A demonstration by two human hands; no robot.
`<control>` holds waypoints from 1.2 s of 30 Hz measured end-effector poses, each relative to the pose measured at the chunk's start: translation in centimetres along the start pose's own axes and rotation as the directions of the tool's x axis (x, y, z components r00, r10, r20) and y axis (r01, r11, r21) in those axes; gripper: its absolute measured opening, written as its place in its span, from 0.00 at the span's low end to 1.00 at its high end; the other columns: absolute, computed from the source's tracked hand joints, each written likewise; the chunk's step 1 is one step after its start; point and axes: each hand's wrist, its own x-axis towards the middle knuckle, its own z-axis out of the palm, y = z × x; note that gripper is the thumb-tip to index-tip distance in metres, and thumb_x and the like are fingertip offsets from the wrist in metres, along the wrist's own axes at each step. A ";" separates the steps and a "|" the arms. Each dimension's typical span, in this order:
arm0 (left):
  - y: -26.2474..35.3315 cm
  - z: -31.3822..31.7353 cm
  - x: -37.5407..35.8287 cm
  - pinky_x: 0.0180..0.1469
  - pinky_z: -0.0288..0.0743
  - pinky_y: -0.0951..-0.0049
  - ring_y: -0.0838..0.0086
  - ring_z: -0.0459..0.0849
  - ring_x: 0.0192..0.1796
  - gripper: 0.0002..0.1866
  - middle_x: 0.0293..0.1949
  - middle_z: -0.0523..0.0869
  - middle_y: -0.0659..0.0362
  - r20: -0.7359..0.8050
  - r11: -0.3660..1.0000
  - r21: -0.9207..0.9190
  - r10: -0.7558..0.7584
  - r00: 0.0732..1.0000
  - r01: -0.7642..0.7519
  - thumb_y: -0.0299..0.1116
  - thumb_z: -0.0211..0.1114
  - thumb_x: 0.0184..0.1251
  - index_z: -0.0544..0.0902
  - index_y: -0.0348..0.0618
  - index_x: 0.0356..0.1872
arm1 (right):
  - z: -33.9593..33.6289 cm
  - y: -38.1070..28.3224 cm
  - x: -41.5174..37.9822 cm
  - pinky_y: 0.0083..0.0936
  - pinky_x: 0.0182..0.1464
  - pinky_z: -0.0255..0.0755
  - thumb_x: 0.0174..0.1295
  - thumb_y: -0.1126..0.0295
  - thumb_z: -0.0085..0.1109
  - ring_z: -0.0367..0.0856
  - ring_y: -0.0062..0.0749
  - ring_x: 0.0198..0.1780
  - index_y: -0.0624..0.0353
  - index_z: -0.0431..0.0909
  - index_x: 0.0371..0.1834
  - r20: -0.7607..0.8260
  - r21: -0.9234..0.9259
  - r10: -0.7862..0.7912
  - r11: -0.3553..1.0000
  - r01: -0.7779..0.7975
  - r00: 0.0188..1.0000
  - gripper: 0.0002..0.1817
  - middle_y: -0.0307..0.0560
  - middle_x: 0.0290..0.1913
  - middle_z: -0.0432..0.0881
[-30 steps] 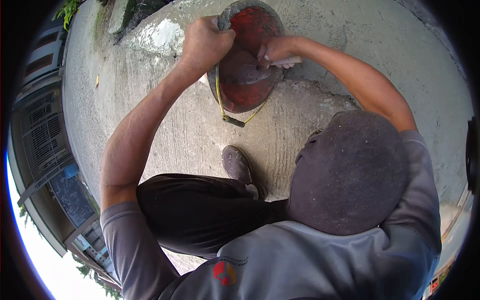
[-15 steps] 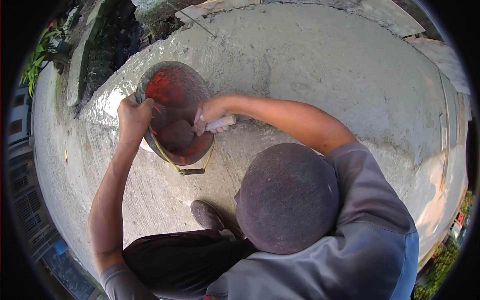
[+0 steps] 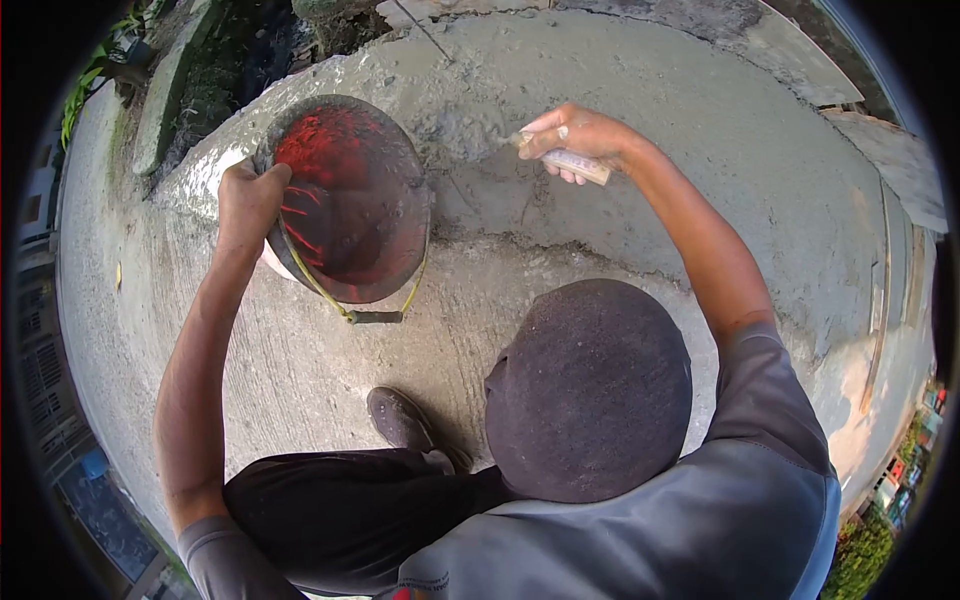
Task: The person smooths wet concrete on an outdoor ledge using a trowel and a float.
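Note:
My left hand [image 3: 250,205] is closed on the left rim of a bucket [image 3: 345,200], which is tilted so its red-streaked, mortar-smeared inside faces me. A yellow wire handle [image 3: 320,291] with a dark grip hangs over the near side. To the right of the bucket, my right hand [image 3: 575,140] is wrapped round the pale wooden handle of a trowel [image 3: 588,169]. The trowel's blade is hard to tell from the grey wet cement [image 3: 465,130] at its left. Some dark mix lies in the bottom of the bucket.
A wet cement surface [image 3: 690,130] spreads beyond and to the right. Its rough edge borders ribbed dry concrete [image 3: 300,380] nearer me. A thin rod [image 3: 422,30] sticks up at the far edge, near a ditch [image 3: 240,70]. A shoe [image 3: 400,415] and a capped head [image 3: 590,390] show below.
My right hand has lifted the trowel out of the bucket and moved right and away, over the wet cement. My left hand still grips the rim, and the bucket is tipped a little differently.

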 end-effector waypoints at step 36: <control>3.2 1.2 -2.7 0.30 0.78 0.63 0.66 0.86 0.22 0.14 0.16 0.83 0.49 0.125 0.957 0.211 0.173 0.977 -0.197 0.35 0.66 0.52 0.82 0.29 0.23 | 17.6 -6.4 7.6 0.39 0.39 0.83 0.57 0.71 0.58 0.89 0.45 0.38 0.58 0.88 0.34 0.192 -0.863 -0.484 0.331 0.382 0.854 0.10 0.53 0.35 0.89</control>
